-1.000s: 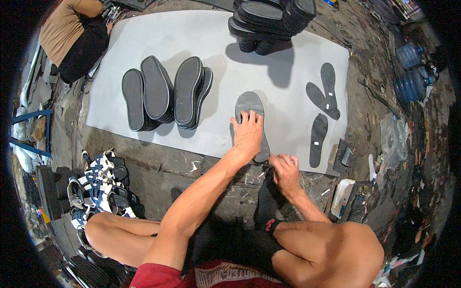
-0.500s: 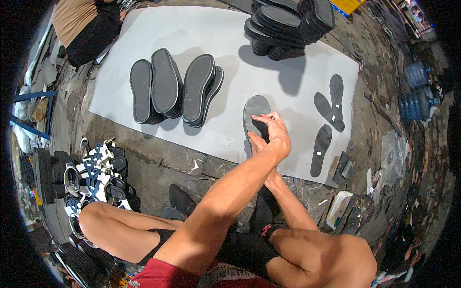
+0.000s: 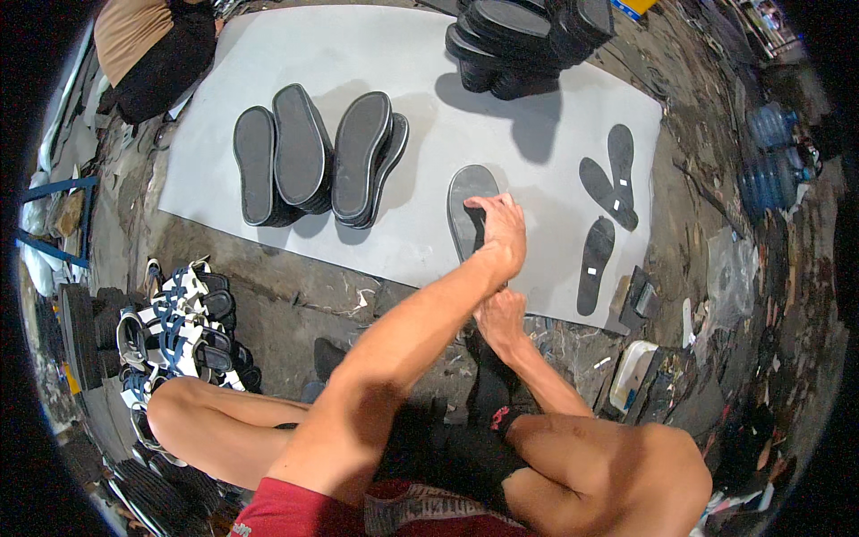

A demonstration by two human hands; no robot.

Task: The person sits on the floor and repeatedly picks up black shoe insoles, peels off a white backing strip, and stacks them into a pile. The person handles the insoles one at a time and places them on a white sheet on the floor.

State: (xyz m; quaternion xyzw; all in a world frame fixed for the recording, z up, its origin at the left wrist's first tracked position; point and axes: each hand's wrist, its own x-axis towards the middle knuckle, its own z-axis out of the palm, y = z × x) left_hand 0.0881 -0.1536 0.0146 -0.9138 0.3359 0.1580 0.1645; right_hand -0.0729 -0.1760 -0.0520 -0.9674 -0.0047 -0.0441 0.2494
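A dark grey shoe sole [image 3: 465,185] lies on the white sheet [image 3: 420,259] in front of me. My left hand [image 3: 503,231] curls over its middle, thumb and fingers gripping it, with a dark patch under the palm. Nearer to me, at the sheet's front edge, my right hand [image 3: 501,315] is closed in a fist beside the sole's near end. Whatever its fingers hold is hidden. To the right lie three thin black insoles [image 3: 594,267] with small white labels, two of them overlapping.
Stacks of black soles [image 3: 361,157] stand at the left of the sheet; another pile [image 3: 510,45] is at the far edge. Strapped sandals [image 3: 192,322] crowd the floor by my left knee. A person [image 3: 148,63] sits at the far left. Blue water jugs [image 3: 771,179] stand right.
My right hand has drawn back from the sole toward me and closed into a fist. My left hand stays on the sole, its fingers shifted slightly. The whole view has shifted a little.
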